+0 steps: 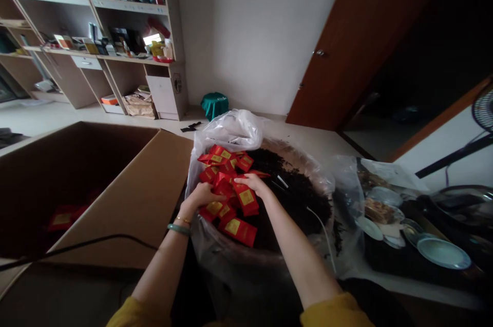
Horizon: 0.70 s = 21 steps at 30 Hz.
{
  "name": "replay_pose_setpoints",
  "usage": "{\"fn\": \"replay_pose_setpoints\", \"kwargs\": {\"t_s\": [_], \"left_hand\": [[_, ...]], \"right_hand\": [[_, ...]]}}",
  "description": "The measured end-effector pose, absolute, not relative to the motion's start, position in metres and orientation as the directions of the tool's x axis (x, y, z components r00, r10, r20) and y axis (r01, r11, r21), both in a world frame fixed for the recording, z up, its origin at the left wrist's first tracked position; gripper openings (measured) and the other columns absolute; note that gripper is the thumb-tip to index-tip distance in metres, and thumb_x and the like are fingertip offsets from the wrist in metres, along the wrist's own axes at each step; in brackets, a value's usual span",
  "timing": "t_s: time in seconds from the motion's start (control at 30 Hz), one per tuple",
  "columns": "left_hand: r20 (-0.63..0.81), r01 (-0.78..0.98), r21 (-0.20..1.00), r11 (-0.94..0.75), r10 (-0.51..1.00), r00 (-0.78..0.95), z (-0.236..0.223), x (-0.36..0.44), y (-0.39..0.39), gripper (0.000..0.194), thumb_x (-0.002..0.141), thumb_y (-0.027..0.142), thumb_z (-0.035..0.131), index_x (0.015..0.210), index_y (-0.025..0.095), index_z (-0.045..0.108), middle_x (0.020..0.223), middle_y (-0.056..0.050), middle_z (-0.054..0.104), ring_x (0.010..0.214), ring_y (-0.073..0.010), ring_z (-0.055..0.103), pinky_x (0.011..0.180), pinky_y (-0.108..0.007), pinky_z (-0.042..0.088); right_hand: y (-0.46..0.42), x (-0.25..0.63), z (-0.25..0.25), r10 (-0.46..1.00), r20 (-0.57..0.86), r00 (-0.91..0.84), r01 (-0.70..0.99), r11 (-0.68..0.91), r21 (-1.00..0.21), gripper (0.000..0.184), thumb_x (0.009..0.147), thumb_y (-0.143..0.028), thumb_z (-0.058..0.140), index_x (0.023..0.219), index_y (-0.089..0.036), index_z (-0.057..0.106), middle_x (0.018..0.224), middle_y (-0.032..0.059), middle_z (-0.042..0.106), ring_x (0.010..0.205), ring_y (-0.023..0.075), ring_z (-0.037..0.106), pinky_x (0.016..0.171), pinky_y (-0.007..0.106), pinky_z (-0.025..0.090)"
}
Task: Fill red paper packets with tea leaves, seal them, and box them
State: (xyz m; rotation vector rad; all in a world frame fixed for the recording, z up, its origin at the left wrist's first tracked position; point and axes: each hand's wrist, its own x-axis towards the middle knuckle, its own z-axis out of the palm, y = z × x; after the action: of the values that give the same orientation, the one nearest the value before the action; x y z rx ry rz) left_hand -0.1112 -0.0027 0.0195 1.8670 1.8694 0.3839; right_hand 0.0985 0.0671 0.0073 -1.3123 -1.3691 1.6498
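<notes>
A heap of small red packets with gold labels (227,183) lies on dark loose tea leaves (296,191) inside a large bag of clear plastic (231,129). My left hand (203,195) curls round packets at the heap's left side; a green bangle sits on that wrist. My right hand (252,181) rests on top of the heap with its fingers closed over packets. Both forearms reach in from the bottom of the view, with yellow sleeves at the edge.
A big open cardboard box (127,198) stands at my left, with a few red packets (63,216) at its bottom. A black cable (96,241) crosses its flap. At the right is a tray with plates and cups (442,252). Shelves (127,6) and a brown door (346,44) stand behind.
</notes>
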Motion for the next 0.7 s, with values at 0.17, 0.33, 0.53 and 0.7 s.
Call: {"fn": "replay_pose_setpoints", "kwargs": {"t_s": [0.17,0.33,0.53,0.7], "left_hand": [[-0.161,0.857,0.509,0.084,0.987,-0.002,0.018,-0.109,-0.009,0.047,0.058,0.061,0.069,0.065,0.015,0.064,0.065,-0.003,0.062,0.061,-0.0172,0.055,0.053,-0.026,0.033],[-0.115,0.861,0.5,0.092,0.993,-0.04,0.025,-0.103,-0.019,0.046,0.057,0.059,0.071,0.066,0.014,0.064,0.062,-0.001,0.059,0.059,-0.0159,0.052,0.054,-0.026,0.032],[0.043,0.829,0.556,0.053,0.995,-0.093,0.047,-0.103,-0.027,0.043,0.059,0.057,0.072,0.066,0.016,0.063,0.064,-0.001,0.06,0.058,-0.0149,0.051,0.056,-0.026,0.033],[0.192,0.727,0.687,-0.011,0.967,-0.167,0.069,-0.102,-0.024,0.039,0.058,0.054,0.074,0.062,0.017,0.065,0.07,-0.003,0.065,0.063,-0.0157,0.055,0.059,-0.026,0.038]], "right_hand": [[0.075,0.098,0.009,0.849,-0.354,-0.392,0.156,-0.318,-0.935,0.032,0.05,-0.034,0.087,0.067,-0.015,0.068,0.063,0.0038,0.072,0.055,0.0183,0.066,0.056,0.029,0.052],[0.071,0.106,0.005,0.88,-0.293,-0.373,0.1,-0.276,-0.956,0.032,0.049,-0.035,0.087,0.068,-0.015,0.07,0.063,0.0027,0.072,0.055,0.0173,0.066,0.058,0.029,0.052],[0.08,0.142,0.014,0.972,-0.152,-0.178,-0.055,-0.164,-0.985,0.043,0.049,-0.043,0.084,0.081,-0.017,0.072,0.072,0.0016,0.074,0.066,0.0182,0.067,0.066,0.03,0.052],[0.084,0.15,0.014,0.992,-0.121,-0.034,-0.181,-0.125,-0.976,0.046,0.055,-0.049,0.08,0.088,-0.019,0.069,0.082,0.0022,0.075,0.075,0.0198,0.069,0.07,0.031,0.053]]}}
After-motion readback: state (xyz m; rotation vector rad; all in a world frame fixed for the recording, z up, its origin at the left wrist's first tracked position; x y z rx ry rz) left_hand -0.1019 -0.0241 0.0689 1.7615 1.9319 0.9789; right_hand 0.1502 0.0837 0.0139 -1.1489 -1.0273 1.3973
